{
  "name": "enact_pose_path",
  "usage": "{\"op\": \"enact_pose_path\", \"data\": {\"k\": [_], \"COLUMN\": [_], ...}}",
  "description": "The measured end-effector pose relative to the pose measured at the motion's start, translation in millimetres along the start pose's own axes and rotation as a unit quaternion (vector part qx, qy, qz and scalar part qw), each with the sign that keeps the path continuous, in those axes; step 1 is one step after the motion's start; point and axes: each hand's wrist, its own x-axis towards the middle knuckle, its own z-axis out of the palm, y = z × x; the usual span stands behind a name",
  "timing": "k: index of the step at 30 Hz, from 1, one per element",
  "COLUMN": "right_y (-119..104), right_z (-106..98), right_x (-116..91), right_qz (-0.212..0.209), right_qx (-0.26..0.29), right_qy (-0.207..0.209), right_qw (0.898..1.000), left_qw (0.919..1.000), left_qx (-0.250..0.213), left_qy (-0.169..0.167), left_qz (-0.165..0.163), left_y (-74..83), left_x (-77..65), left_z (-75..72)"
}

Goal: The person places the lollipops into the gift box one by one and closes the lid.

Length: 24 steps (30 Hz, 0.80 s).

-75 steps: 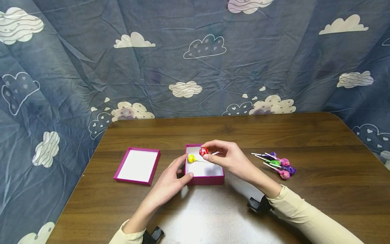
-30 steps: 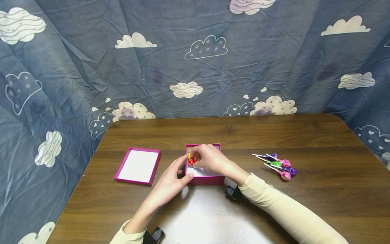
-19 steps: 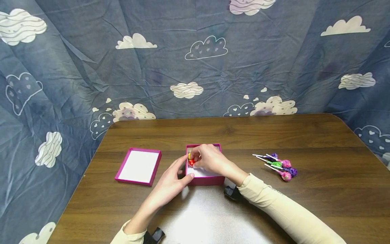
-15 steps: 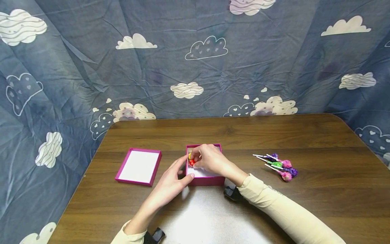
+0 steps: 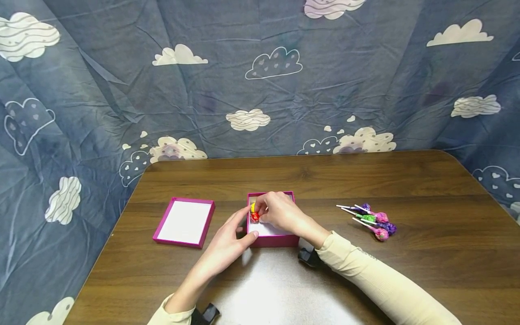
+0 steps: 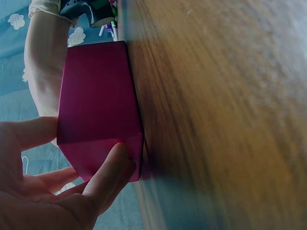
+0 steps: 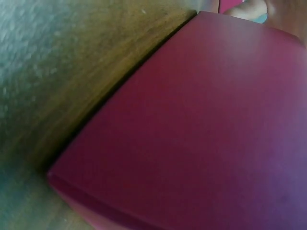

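Observation:
An uncovered magenta box [image 5: 274,241] with a white inside stands mid-table. My left hand [image 5: 227,243] grips its near left corner; the left wrist view shows the thumb and fingers against the box's outer walls. Reaching into the box from the right, my right hand [image 5: 280,212] pinches a red lollipop [image 5: 254,217] by the left wall. A yellow lollipop [image 5: 253,207] lies just behind the red one, partly covered by my fingers. Both sticks are hidden under the right hand. In the right wrist view the box wall [image 7: 182,124] fills most of the picture.
A magenta lid [image 5: 184,222] with a white inside lies upturned to the left of the box. To the right rests a loose pile of several lollipops, including a green one [image 5: 369,218] and a pink one [image 5: 381,234]. A cloud-patterned cloth [image 5: 211,90] hangs behind the table.
My right hand has brought the red lollipop left and down into the box, beside the yellow one. Over the last second both hands have stayed nearly still.

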Motion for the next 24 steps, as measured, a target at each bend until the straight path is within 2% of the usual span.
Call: {"op": "enact_pose_path", "data": {"k": [11, 20, 24], "right_y": [-2.6, -8.7, -11.5], "right_z": [-6.0, -20.7, -29.7], "right_x": [-2.4, -8.1, -13.7], "right_qz": [0.009, 0.003, 0.000], "right_qx": [0.022, 0.028, 0.038], "right_qy": [-0.014, 0.006, 0.026], "right_qw": [1.000, 1.000, 0.999], "left_qw": [0.9999, 0.9999, 0.9999], "left_qx": [0.008, 0.005, 0.006], "left_qy": [-0.003, -0.002, -0.002], "left_qz": [-0.008, -0.009, -0.008], "left_y": [-0.5, 0.9, 0.3], "left_x": [0.2, -0.3, 0.1], "left_z": [1.1, -0.1, -0.2]}}
